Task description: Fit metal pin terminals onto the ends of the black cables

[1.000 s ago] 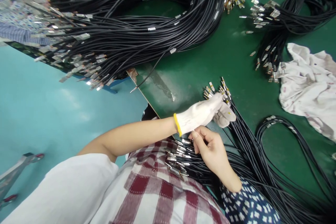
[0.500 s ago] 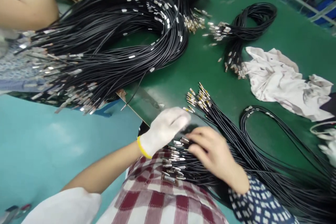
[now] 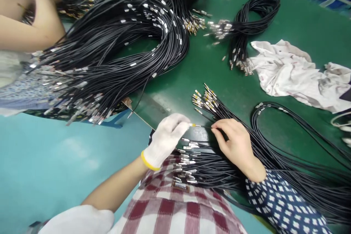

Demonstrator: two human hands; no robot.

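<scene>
Between my two hands one thin black cable [image 3: 204, 126] is stretched, its metal end with a yellow band at the left. My left hand [image 3: 168, 135], in a white glove with a yellow cuff, pinches that end. Bare fingertips of my right hand [image 3: 233, 140] pinch the cable a short way along. Below them lies a bundle of black cables [image 3: 216, 170] with silver ends pointing left, close against the checked apron. Just beyond my hands, another cable bundle [image 3: 233, 113] has yellow-marked ends and runs off to the right.
A large looped heap of black cables [image 3: 115, 40] with white tags hangs over the table edge at left, beside another person's arm [image 3: 38, 25]. A coiled cable bundle [image 3: 257, 18] and crumpled white cloth [image 3: 290, 75] lie on the green table [image 3: 175, 91].
My hands have drawn apart, my right hand shifting right and slightly up. A cable with a yellow-banded end now shows stretched between them. The whole view has tilted slightly.
</scene>
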